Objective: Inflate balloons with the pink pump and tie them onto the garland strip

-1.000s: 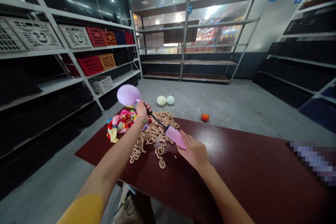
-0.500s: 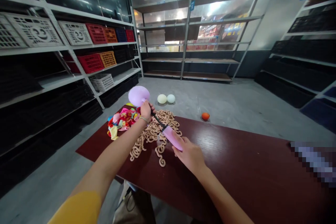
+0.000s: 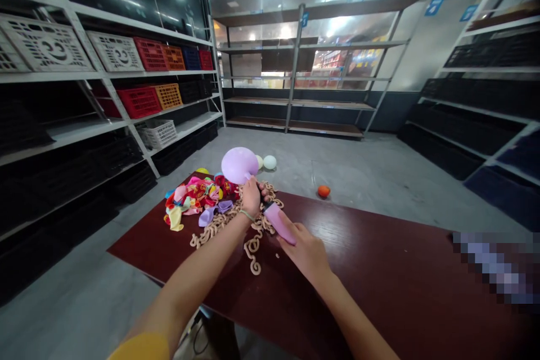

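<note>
Room: steel shelving (image 3: 289,67) lined with plastic crates (image 3: 151,55), concrete floor below.
Bench: dark red tabletop (image 3: 371,275), deflated balloons (image 3: 194,202) heaped near the far left edge, tan looped strand (image 3: 253,247) mid-bench.
Left hand (image 3: 252,198): fingers clenched on the neck of a lilac balloon (image 3: 239,165), up by the far edge.
Right hand (image 3: 306,253): fingers closed around a pink hand pump (image 3: 276,223), right beside the left hand.

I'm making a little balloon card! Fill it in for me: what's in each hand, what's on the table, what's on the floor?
Left hand: gripping the neck of a lilac balloon
Right hand: holding a pink hand pump
Table: dark red table
On table: flat colourful balloons, beige coiled strands
On floor: cream balloon, orange balloon
</note>
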Available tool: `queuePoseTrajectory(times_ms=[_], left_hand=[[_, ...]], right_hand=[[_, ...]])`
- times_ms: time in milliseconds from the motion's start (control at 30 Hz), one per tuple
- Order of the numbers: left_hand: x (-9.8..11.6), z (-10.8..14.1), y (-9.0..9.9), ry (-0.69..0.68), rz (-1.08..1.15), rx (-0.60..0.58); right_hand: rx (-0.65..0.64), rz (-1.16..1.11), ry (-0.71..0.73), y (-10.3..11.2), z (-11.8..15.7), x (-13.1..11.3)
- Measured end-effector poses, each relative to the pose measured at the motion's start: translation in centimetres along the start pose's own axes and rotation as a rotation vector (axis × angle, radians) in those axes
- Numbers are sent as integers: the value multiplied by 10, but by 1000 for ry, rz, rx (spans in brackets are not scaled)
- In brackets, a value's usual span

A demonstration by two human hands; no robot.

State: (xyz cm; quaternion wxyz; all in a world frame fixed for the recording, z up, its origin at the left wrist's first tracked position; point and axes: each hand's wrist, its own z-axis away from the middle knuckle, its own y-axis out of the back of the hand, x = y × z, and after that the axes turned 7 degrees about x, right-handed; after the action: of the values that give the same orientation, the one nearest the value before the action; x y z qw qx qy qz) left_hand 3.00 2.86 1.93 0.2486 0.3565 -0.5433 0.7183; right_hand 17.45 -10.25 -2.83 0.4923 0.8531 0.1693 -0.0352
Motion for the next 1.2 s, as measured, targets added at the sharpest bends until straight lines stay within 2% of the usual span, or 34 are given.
queuePoseTrajectory(times_ms=[200,267,367,500,600,667,733,833,900,967,1033,1133,1200], left_hand=[[64,-53,14,-43,53,172],[73,-58,15,-86,72,196],[55,-43,10,-75,66,182],[10,-2,-8,-2,56,25],[3,7,-17,25,21,-49],[18,-6,-17,36,-11,-39],[43,-27,-11,23,-34,38],[78,-58,2,-49,-27,133],[87,-65,9,-131,28,179],[78,-58,11,-175,72,209],[55,-41,8,-163,83,211],[12,-7,0,-110,69,131],[-10,11,-2,-118,80,59]], right_hand=[[-13,9,90,-2,1,1],[-4,19,108,-1,1,0],[16,58,66,2,1,-3],[23,48,-31,7,0,-2],[0,-24,-34,10,0,-1],[-20,-66,-17,10,0,-2],[-24,-87,6,9,0,-3],[-6,-75,50,7,-1,-3],[15,-39,68,7,-2,-1],[30,10,76,8,-3,2],[34,58,72,8,-3,4],[33,113,41,8,-3,8],[47,143,37,8,-4,13]])
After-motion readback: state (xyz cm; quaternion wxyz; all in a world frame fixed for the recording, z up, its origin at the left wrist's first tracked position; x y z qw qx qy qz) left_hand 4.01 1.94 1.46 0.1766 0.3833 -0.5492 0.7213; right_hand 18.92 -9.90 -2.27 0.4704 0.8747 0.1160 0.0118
